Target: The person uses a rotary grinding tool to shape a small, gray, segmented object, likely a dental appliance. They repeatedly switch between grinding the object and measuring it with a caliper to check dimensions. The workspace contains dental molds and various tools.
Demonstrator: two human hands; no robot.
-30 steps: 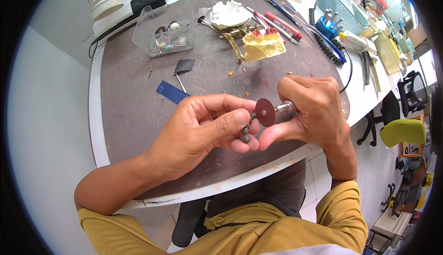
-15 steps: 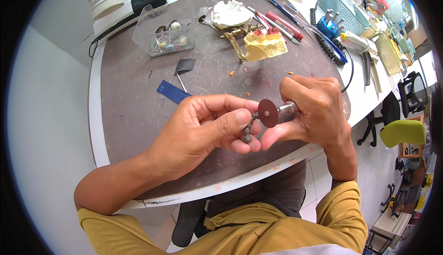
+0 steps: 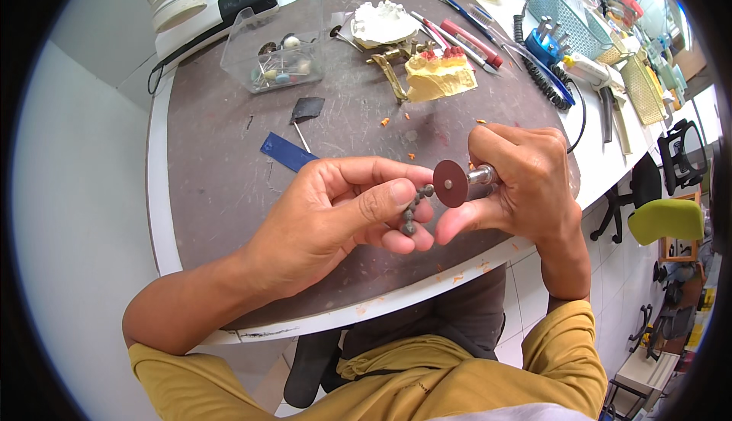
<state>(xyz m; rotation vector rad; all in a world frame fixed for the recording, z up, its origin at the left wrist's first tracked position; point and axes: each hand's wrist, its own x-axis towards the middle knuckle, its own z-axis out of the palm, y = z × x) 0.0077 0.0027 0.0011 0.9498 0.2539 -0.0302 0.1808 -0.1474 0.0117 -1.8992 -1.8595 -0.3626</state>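
Observation:
Between the thumb and fingers of my left hand (image 3: 332, 207) is a dark grey cast dental bridge (image 3: 409, 215), a curved row of knobbly tooth-shaped units. My right hand (image 3: 526, 177) is wrapped round a metal rotary handpiece (image 3: 482, 175), its thumb stretched toward the left fingertips. On the handpiece's tip sits a round brown-red cutting disc (image 3: 451, 169). The disc's left edge lies right beside the upper end of the bridge; I cannot tell whether they touch. Part of the bridge is hidden behind my left fingers, and most of the handpiece inside my right hand.
Beyond my hands lie a blue strip (image 3: 286, 151), a dark square patch (image 3: 308, 109) and a clear box of burs (image 3: 274, 78). Farther off are a yellow dental model (image 3: 438, 81), a white plaster model (image 3: 379, 23) and a blue bur stand (image 3: 543, 43).
My right hand has shifted slightly right with the handpiece, drawing the disc a little away from the bridge. My left hand has hardly moved.

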